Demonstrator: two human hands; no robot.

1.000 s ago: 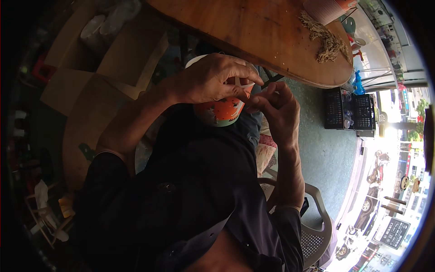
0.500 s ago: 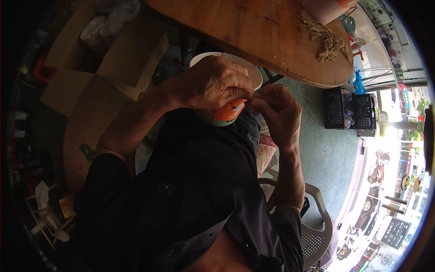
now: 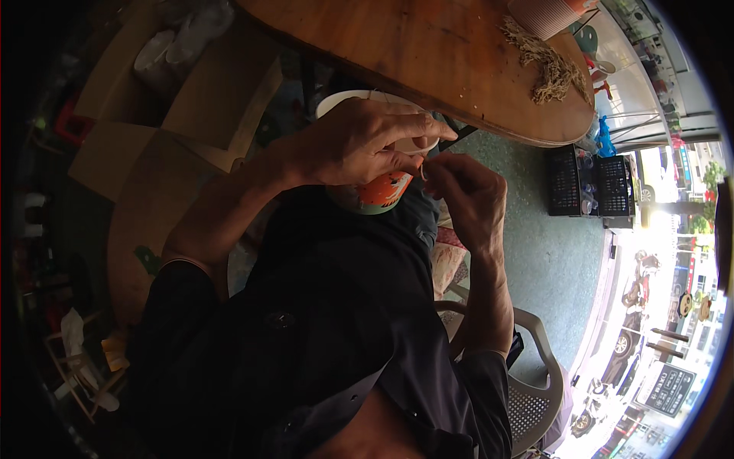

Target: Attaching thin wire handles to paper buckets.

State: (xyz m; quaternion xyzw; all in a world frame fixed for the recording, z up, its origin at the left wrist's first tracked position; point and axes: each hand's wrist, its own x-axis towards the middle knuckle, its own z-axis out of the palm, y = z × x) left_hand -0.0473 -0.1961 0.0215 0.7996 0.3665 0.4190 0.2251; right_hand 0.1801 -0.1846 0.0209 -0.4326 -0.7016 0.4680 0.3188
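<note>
Left hand (image 3: 359, 145) clasps the paper cup (image 3: 376, 191) rim; right hand (image 3: 468, 195) fingertips pinch something small, unidentifiable. Keep the cup steady, upright.

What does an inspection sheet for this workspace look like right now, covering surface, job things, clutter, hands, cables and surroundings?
Surface: wooden table, mostly bare, curved edge near the person.
Job's things: white paper cup with orange print, held at the lap; a small thin piece between the fingertips, too small to identify.
Clutter: pile of dry straw-like fibres on the table; cardboard boxes on the floor.
Hands: left hand over the cup's rim; right hand pinching beside it.
Cables: nothing seen.
Surroundings: plastic chair, black crates, sunlit street outside.
</note>
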